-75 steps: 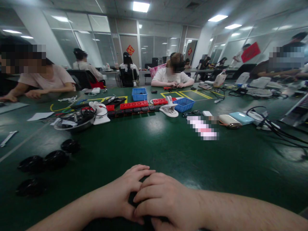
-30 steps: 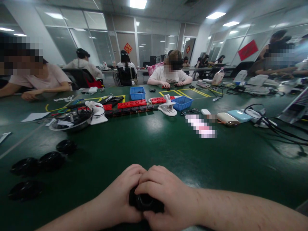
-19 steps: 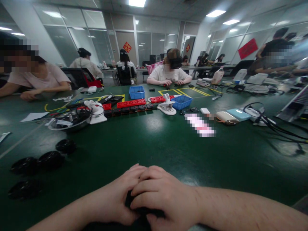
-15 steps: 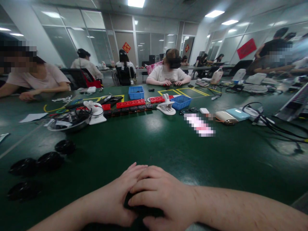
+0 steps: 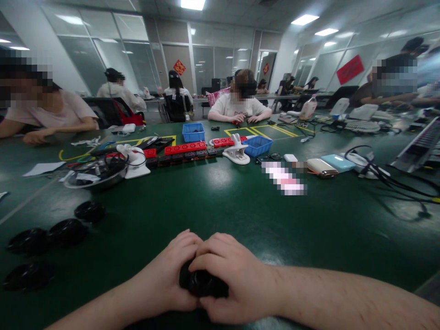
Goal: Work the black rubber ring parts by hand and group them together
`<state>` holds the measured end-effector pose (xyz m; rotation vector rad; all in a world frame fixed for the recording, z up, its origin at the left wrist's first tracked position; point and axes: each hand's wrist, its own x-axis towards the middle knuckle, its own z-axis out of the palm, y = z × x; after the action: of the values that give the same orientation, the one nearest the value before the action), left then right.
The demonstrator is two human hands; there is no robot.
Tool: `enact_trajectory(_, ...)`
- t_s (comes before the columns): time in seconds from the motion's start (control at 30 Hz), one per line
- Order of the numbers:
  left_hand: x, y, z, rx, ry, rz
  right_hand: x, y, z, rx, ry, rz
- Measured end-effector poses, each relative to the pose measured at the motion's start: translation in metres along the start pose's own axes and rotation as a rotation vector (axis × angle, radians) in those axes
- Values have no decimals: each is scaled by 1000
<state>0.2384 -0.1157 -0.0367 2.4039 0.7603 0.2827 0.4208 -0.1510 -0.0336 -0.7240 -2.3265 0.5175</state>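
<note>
My left hand (image 5: 173, 272) and my right hand (image 5: 237, 275) meet at the near middle of the green table, closed around a glossy black round object (image 5: 202, 282) from either side. Most of it is hidden by my fingers, and its exact kind is not clear. My thumbs come together on its near side, while the fingertips meet over its far side. To the left lie several similar black ring-like pieces, one (image 5: 90, 211) farther back and another (image 5: 28, 276) close to the left edge.
A metal bowl (image 5: 94, 182) of dark parts stands at the left, beside a white clip stand (image 5: 236, 153) and red power strips (image 5: 185, 148). Blue bins (image 5: 257, 146) lie behind. Power banks (image 5: 321, 167) and black cables (image 5: 395, 176) are at the right. A person (image 5: 239, 103) sits opposite.
My hands have shifted slightly around the black object, so more of its top shows between them. My thumbs have come closer together. The view has moved a little.
</note>
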Motion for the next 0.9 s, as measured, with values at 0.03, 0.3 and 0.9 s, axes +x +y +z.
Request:
enact_trajectory(0.03,0,0,-1,-28,-5,32,0,0,-1,28,21,-44)
enact_trajectory(0.3,-2,-10,-3,-33,-146,126,3,2,-2,92,27,-236)
enact_trajectory(0.9,-14,-8,38,194,173,-103,-2,1,8,-63,34,16)
